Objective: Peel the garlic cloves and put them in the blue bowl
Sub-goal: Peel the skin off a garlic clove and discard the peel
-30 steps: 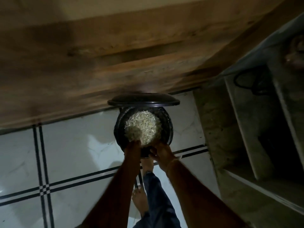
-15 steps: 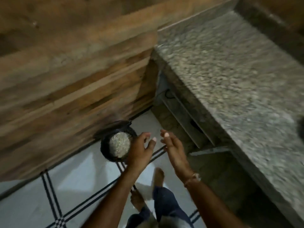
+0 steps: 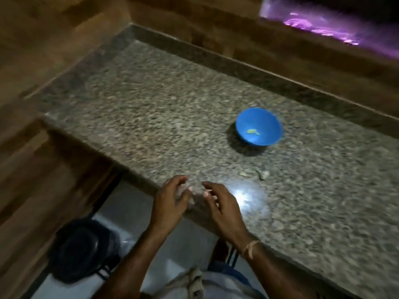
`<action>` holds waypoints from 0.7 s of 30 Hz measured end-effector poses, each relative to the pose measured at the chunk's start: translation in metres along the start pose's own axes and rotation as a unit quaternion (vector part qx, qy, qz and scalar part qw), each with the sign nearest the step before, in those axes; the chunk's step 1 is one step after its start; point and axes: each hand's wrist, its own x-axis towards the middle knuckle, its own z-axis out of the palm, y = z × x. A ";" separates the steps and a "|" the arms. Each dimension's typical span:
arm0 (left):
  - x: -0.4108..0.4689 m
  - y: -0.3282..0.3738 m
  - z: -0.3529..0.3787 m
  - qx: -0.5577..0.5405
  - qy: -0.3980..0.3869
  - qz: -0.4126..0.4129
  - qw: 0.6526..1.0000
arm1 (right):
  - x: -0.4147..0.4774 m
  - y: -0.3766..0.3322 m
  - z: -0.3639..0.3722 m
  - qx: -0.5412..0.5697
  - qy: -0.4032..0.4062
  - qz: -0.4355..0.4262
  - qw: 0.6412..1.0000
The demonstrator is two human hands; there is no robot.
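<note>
The blue bowl (image 3: 259, 127) stands on the granite counter (image 3: 164, 117), with a small pale yellowish piece (image 3: 252, 131) lying in its bottom. A few pale garlic scraps (image 3: 260, 174) lie on the counter in front of the bowl. My left hand (image 3: 170, 199) and my right hand (image 3: 222, 203) hover side by side over the counter's front edge, well short of the bowl. Their fingers hang loosely curled, and neither hand holds anything that I can see.
A dark round bin (image 3: 83, 248) with its lid down stands on the tiled floor at the lower left, beside the wooden wall (image 3: 32, 147). A bright light glare (image 3: 244, 196) lies on the counter by my right hand. Purple light (image 3: 319, 29) glows at the back right.
The view has swung up from the open bin full of pale peels to the counter. Both hands have risen from the bin to the counter's edge. The bin's lid is down now.
</note>
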 end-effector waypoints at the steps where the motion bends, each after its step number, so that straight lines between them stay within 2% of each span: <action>1: 0.008 0.009 0.017 0.007 -0.015 0.000 1.000 | 0.004 0.013 -0.016 -0.004 0.009 0.011 1.000; 5: 0.038 0.039 0.071 0.040 -0.065 0.004 0.997 | 0.019 0.050 -0.063 -0.022 0.046 0.056 0.997; 8: 0.062 0.050 0.108 0.084 -0.101 0.030 0.991 | 0.029 0.072 -0.088 -0.054 0.086 0.059 0.993; 12: 0.088 0.046 0.147 0.144 -0.141 0.071 0.977 | 0.038 0.100 -0.109 -0.165 0.146 0.087 0.971; 14: 0.093 0.044 0.157 0.170 -0.144 0.093 0.970 | 0.041 0.107 -0.118 -0.222 0.139 0.107 0.959; 17: 0.097 0.046 0.159 0.179 -0.141 0.101 0.968 | 0.045 0.108 -0.125 -0.308 0.075 0.157 0.935; 21: 0.098 0.055 0.148 0.181 -0.148 0.123 0.964 | 0.048 0.107 -0.125 -0.318 0.068 0.166 0.931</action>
